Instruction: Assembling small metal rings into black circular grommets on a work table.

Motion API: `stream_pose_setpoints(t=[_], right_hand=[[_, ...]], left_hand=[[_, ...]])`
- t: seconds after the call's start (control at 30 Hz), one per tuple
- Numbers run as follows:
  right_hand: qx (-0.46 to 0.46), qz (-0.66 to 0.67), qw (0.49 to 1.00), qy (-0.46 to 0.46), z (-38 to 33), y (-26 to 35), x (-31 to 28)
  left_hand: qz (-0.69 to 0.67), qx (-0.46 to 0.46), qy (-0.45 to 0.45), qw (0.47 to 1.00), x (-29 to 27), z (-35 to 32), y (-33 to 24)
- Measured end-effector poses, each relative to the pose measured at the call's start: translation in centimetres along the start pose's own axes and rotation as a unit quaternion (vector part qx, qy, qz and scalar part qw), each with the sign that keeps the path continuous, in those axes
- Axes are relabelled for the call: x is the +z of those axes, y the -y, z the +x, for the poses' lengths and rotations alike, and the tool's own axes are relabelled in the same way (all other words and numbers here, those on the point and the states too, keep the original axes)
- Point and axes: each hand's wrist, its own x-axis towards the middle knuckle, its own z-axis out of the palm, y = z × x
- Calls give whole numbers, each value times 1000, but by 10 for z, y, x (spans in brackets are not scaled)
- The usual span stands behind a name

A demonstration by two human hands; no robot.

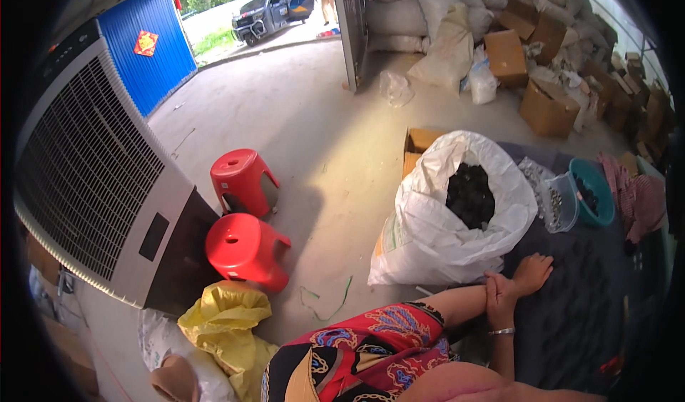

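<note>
My left forearm reaches right from a patterned red and black garment (pixel 371 345). My left hand (pixel 533 273) rests on the dark cloth-like surface (pixel 571 302), fingers stretched out and holding nothing. Wrapped round the left wrist is my right hand (pixel 501 295), with a silver bracelet (pixel 501 331) on its arm. Just beyond both hands stands a white woven sack (pixel 428 230), its mouth rolled back. Black pieces (pixel 469 195) fill the sack's top; their exact kind is too small to tell.
Right of the sack are a clear tub (pixel 564 202) and a teal basin (pixel 604 188). Two red stools (pixel 242 181) stand left, by a large air cooler (pixel 93 166). A yellow sack (pixel 225 316) lies near. Cardboard boxes (pixel 548 109) and stacked sacks (pixel 396 16) line the back.
</note>
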Motion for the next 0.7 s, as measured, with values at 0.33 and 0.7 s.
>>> stream_pose_setpoints(t=[0.33, 0.7], right_hand=[[-28, -37, 999, -21, 2, 4, -1], [-22, -34, 999, -24, -5, 4, -4]], left_hand=[[13, 2, 6, 1000, 0, 3, 4], [-10, 6, 14, 1000, -4, 0, -5]])
